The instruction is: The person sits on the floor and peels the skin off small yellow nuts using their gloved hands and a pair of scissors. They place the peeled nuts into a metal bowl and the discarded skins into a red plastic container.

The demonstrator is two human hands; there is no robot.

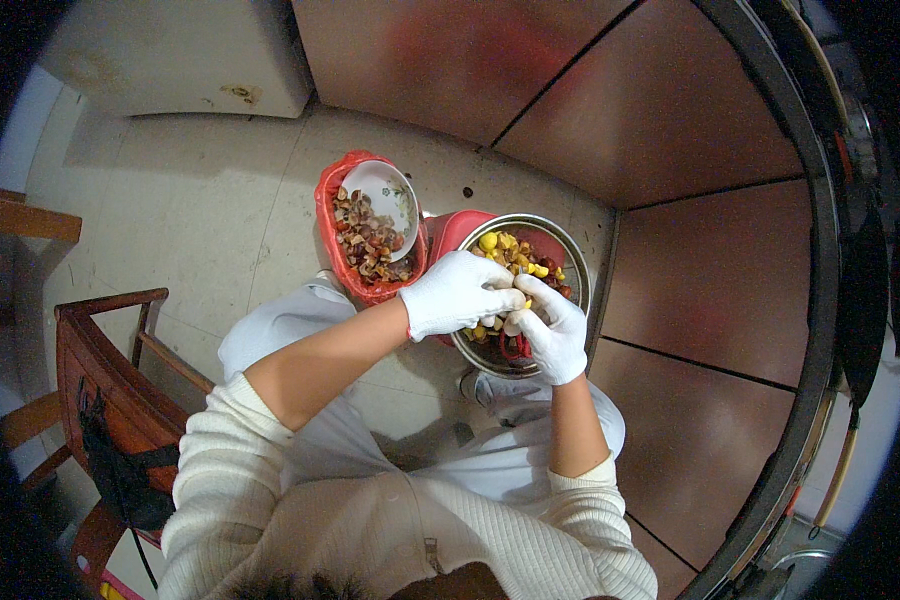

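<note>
Both my hands wear white knit gloves and meet over a round metal bowl [586, 289]. My left hand [465, 295] comes in from the left, fingertips against those of my right hand [551, 326]. Between them is a small yellow piece, likely a peeled chestnut [527, 304], pinched by my right hand. What my left fingers hold is hard to make out. In the bowl lie yellow peeled chestnuts [488, 241], brown unpeeled ones [547, 264] and something red and looped [515, 346], partly under my hands.
A red-bag-lined bin [330, 244] left of the bowl holds chestnut shells [367, 247] and a white flowered bowl [379, 187]. A red plastic stool [450, 229] is under the metal bowl. Brown cabinet panels [705, 277] stand at right, a wooden chair [112, 367] at left.
</note>
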